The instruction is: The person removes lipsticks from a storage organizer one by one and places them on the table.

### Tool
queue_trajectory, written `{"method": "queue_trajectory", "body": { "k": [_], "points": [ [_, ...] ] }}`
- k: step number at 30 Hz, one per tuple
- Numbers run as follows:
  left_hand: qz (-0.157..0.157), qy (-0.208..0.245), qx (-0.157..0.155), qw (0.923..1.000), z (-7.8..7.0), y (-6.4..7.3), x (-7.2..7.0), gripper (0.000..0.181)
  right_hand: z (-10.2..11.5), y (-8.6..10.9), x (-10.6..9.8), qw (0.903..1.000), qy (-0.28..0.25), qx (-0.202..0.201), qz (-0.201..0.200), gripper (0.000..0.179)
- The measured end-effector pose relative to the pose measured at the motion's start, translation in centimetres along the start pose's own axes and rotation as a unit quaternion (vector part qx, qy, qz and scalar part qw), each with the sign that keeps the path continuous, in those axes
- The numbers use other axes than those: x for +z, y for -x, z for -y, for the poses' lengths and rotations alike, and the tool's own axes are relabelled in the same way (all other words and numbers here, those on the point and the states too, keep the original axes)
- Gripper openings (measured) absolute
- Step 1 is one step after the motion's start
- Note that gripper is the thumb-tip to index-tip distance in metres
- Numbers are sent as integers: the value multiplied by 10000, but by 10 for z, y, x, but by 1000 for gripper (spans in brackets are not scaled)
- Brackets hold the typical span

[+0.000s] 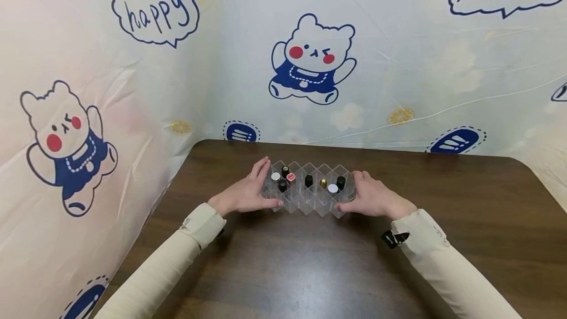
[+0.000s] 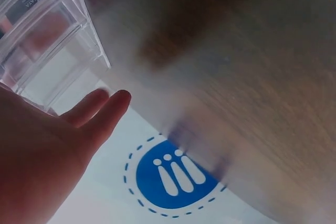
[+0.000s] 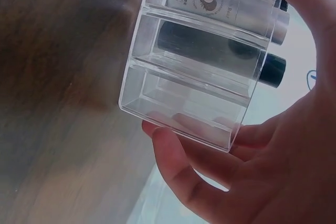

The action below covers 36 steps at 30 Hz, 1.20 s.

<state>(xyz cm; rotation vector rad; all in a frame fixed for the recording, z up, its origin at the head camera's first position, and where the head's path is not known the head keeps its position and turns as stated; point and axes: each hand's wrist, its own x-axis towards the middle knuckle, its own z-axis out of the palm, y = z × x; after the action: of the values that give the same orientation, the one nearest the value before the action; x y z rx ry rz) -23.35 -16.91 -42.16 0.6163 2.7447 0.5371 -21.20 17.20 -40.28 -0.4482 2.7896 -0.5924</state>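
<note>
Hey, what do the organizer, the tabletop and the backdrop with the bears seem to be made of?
Organizer: clear, glossy hard plastic, probably acrylic; its walls are see-through with bright edges.
Tabletop: brown wood or wood-look laminate, satin; streaky grain and a soft reflection show.
Backdrop: thin fabric or plastic sheet, hard to tell which; creases run across it.

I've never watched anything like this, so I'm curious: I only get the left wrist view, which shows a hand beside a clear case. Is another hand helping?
Observer: Yes, in the head view the right hand holds the opposite end of the case.

Visitor: Lovely! And does anything shiny stand in the middle, where I can't look?

Observer: Right of the middle, a gold top shows between a black top and a white top.
</note>
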Motion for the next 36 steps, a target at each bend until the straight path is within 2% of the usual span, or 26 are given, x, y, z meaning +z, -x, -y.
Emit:
{"method": "queue_trajectory", "body": {
  "k": [11,20,30,36],
  "points": [
    [-10,-370,-10,9993,-9,8,5,119,-1,11,0,10000,42,33,75,107],
    [24,-189,102,9998,-15,15,3,121,2,22,2,9999,152,17,44,106],
    [108,-209,104,9997,-19,23,2,124,7,32,3,9998,134,21,121,108],
    [205,-171,258,9993,-19,28,0,122,8,40,2,9998,114,12,141,108]
  ]
}}
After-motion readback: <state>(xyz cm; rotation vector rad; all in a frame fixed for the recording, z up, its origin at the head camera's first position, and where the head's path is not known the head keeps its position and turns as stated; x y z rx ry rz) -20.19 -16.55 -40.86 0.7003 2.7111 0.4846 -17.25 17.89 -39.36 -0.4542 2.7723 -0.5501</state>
